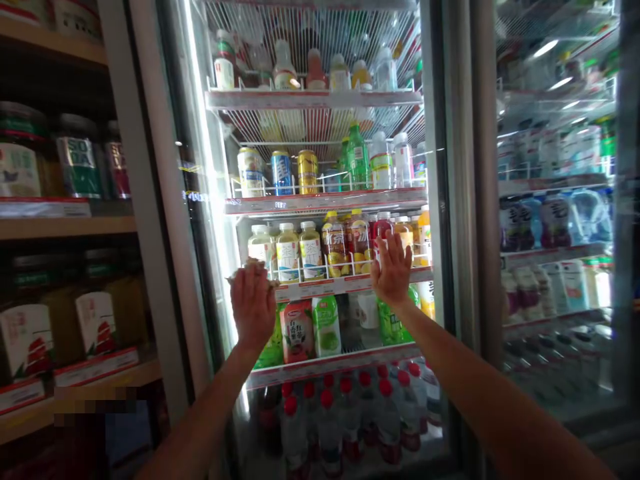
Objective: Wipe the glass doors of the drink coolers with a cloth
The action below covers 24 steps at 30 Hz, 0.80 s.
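My left hand [251, 303] presses a crumpled, light-coloured cloth [256, 264] toward the glass front of a lit drinks fridge, and most of the cloth is hidden under my fingers. To the right, my right hand [393, 272] is raised with its fingers apart and nothing in it. It appears to rest on the glass; exact contact is hard to tell. Behind the hands stand tea bottles [287, 253], dark bottles with yellow caps [336, 245] and a red-capped juice bottle [383, 227] on a wire-railed shelf [345, 285].
Cans [307, 172] and a green bottle [357, 157] stand one shelf higher. Below are cartons [299, 331] and red-capped bottles [327, 427]. A metal door frame [463, 200] separates another fridge at right. Jars [77, 157] fill wooden shelves [65, 227] at left.
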Available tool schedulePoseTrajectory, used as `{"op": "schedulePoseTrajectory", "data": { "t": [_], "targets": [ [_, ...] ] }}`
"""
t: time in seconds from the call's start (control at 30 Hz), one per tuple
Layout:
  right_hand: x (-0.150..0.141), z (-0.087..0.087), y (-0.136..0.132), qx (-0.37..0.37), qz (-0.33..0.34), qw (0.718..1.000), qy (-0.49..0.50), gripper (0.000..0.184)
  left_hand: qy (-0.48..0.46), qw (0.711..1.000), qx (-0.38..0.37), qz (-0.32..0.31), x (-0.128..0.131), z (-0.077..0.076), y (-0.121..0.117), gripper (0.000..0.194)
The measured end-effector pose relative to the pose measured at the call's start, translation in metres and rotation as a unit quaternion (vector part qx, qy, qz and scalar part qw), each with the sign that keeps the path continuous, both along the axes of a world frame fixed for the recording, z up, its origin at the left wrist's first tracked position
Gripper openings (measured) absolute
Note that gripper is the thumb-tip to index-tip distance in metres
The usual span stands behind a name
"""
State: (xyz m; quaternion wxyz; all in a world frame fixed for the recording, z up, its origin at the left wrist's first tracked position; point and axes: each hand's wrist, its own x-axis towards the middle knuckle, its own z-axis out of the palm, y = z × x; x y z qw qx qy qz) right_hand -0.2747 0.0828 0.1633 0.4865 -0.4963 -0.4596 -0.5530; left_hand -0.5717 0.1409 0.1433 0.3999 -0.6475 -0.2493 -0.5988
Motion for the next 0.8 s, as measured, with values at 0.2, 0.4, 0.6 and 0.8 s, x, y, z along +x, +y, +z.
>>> {"op": "schedulePoseTrajectory", "data": {
  "t": [0.2, 0.4, 0.6, 0.8],
  "targets": [
    [0.003, 0.0, 0.0, -0.017, 0.006, 1.0, 0.005, 0.057, 0.134, 0.99, 0.011, -0.035, 0.008, -0.004, -0.001, 0.057],
    [0.0, 0.0, -0.001, -0.007, 0.009, 1.0, 0.001, 0.057, -0.101, 0.995, -0.025, -0.002, -0.027, 0.02, 0.01, 0.056],
    [0.001, 0.0, -0.001, -0.019, 0.029, 0.999, 0.017, 0.058, 0.087, 0.989, -0.082, -0.081, 0.062, 0.018, -0.019, 0.068],
    [-0.052, 0.004, -0.023, -0.045, 0.168, 0.982, -0.081, 0.057, 0.154, 0.965, -0.1, -0.19, 0.086, 0.036, -0.026, 0.078]
  ]
}}
